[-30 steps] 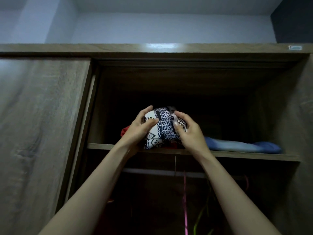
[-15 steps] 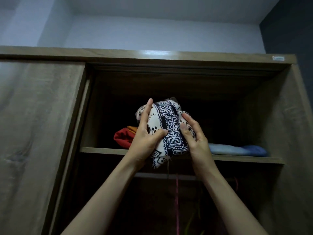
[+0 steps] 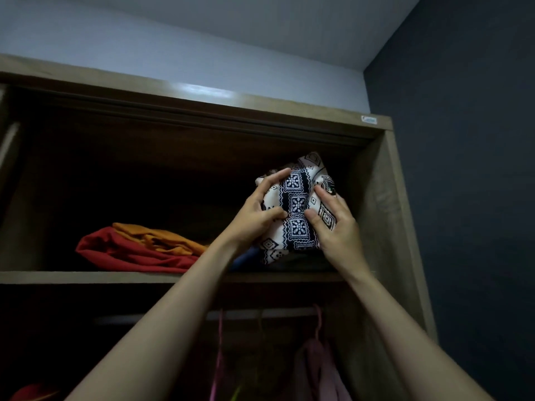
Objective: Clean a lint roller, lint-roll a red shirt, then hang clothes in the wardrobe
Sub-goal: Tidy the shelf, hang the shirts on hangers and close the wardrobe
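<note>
A bundled black-and-white patterned cloth is held up at the right end of the wardrobe's top shelf. My left hand grips its left side and my right hand grips its right side. The bundle sits over a blue garment that is mostly hidden behind my left wrist. A folded red garment with an orange one on top lies on the same shelf to the left.
The wardrobe's right side panel stands close to the bundle. Below the shelf runs a hanging rail with pink hangers and a pinkish garment. A dark wall is to the right.
Both hands have carried the patterned bundle from the middle of the shelf to its right end, above the blue garment. The camera view has swung right too.
</note>
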Demonstrator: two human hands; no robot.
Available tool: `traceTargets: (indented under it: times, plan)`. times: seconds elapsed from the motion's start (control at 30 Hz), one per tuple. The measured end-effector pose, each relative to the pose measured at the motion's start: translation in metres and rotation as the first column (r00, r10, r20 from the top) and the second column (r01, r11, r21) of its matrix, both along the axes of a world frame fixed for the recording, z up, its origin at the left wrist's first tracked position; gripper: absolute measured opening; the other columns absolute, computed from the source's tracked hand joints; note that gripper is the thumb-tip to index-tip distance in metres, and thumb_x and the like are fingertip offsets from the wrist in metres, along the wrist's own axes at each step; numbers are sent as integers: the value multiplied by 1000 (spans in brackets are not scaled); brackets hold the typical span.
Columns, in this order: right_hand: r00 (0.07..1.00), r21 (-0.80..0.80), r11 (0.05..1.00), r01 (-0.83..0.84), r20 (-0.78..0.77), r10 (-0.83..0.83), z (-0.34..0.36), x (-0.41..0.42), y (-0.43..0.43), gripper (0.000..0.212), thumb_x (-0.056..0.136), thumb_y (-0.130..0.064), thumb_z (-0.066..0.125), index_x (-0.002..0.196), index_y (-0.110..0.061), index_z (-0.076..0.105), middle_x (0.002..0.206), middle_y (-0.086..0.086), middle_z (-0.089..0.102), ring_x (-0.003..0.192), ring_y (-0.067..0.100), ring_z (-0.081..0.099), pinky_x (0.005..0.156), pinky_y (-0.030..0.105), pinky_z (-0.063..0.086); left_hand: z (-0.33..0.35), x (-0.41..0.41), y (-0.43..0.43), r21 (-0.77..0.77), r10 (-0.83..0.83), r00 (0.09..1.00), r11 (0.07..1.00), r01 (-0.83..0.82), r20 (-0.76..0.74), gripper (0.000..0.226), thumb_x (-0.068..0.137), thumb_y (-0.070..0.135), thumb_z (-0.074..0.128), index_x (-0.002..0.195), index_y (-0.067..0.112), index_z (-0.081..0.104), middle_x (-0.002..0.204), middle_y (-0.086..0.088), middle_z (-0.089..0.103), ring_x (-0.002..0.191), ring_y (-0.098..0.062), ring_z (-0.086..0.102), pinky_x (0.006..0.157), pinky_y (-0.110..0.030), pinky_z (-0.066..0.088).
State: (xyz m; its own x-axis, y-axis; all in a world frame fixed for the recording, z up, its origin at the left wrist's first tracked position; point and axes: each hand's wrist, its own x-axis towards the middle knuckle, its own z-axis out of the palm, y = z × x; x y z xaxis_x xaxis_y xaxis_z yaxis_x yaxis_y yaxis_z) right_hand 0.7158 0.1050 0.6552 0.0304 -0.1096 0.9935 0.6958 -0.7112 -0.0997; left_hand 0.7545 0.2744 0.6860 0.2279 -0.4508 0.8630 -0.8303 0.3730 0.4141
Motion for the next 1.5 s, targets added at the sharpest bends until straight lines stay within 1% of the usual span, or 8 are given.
traceTargets:
  times: [0.2,0.33,0.53,0.67,0.8,1.03,1.13,1.5]
  plan:
    - [921,-170,965,199,-305,-244,1,27,-22,61,96,-34,49,149,-14,26,156,6,23,144,14,21,114,24,19,1,39,-12,174,301,952,936,-307,62,67,92,1,56,146,34,33,144,3,41,119,-6,50,90,-14,48]
    - [767,-270,942,202,-555,-323,-9,37,-30,64,99,-48,29,152,-23,3,161,3,-3,147,13,-2,117,29,6,-7,57,-10,309,526,818,757,-575,234,55,101,30,43,150,40,21,156,-1,30,143,-21,30,117,-38,26]
    - [635,-344,855,387,-573,-518,-21,16,-30,65,94,-63,17,151,-34,5,160,-2,9,145,24,19,113,48,20,-21,48,-3,363,620,698,596,-716,360,55,103,46,24,152,37,3,157,-11,27,142,-31,30,113,-35,26]
    - [694,-283,890,357,-558,-455,-25,13,-27,64,95,-58,28,151,-30,13,159,-2,18,143,21,25,113,48,23,-8,45,-4,297,618,771,715,-633,154,54,102,45,34,151,28,23,150,-10,41,128,-23,47,102,-29,36]
    - [729,-293,903,315,-534,-428,-29,13,-24,61,96,-55,30,150,-32,13,159,-6,16,142,18,28,113,52,23,12,41,-12,330,458,861,866,-376,-220,30,102,33,39,124,16,51,118,0,59,92,-8,50,65,-13,40]
    - [784,-312,887,340,-427,-450,-43,11,-23,60,97,-51,33,150,-36,9,159,-14,14,136,16,38,113,47,26,17,48,-30,376,452,850,863,-338,-271,15,98,15,50,108,14,60,79,8,70,59,-1,62,47,-8,44]
    - [773,-281,893,350,-452,-445,-44,8,-21,63,98,-49,33,151,-34,3,160,-8,4,144,15,21,117,44,17,23,56,-32,226,308,932,938,-263,-193,60,91,5,56,143,31,41,137,-2,49,109,-16,57,72,-15,47]
    - [659,-313,813,491,-477,-582,-42,16,-18,55,98,-54,20,148,-31,21,155,-6,27,136,21,37,112,46,19,1,64,-1,351,612,744,657,-667,269,57,100,40,43,152,27,24,156,-5,31,142,-20,32,115,-30,25]
